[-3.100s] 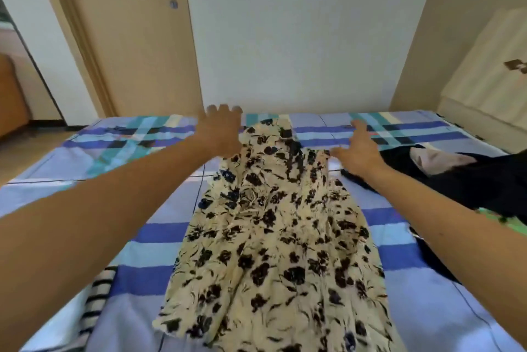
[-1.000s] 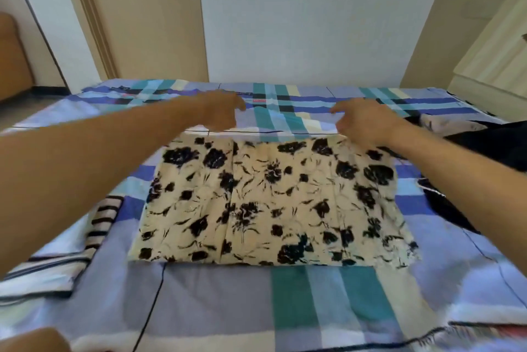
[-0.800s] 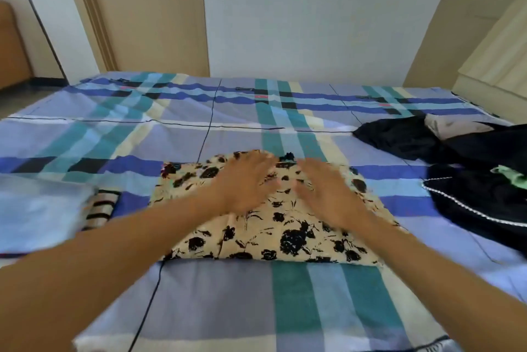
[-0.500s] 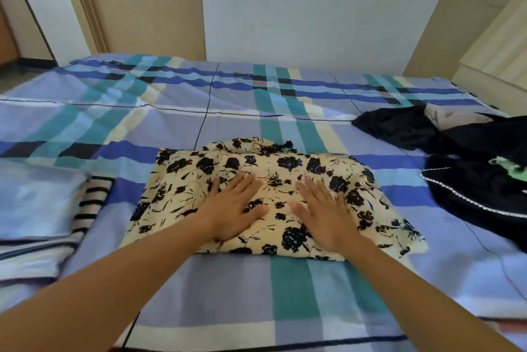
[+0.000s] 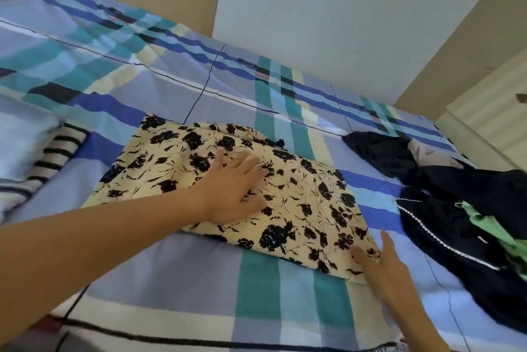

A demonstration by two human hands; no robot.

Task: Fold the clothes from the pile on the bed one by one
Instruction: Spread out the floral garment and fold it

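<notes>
A cream dress with black flowers (image 5: 299, 197) lies folded into a flat rectangle on the checked bed cover (image 5: 176, 274). My left hand (image 5: 233, 189) rests flat on its middle, fingers spread, holding nothing. My right hand (image 5: 382, 263) sits at the near right corner of the folded dress, fingers straight and touching the edge, with the thumb against the cloth. The pile of unfolded clothes (image 5: 470, 209), mostly black with a green piece, lies at the right of the bed.
Folded clothes (image 5: 34, 152), one pale blue and one black-and-white striped, are stacked at the left edge. A beige piece (image 5: 427, 152) shows in the dark pile. A door and white wall stand beyond the bed; a wooden cabinet is at the far right.
The dress went from spread full length to a folded rectangle. Since half a second ago my right hand slid from the middle to the near right corner; the view tilted.
</notes>
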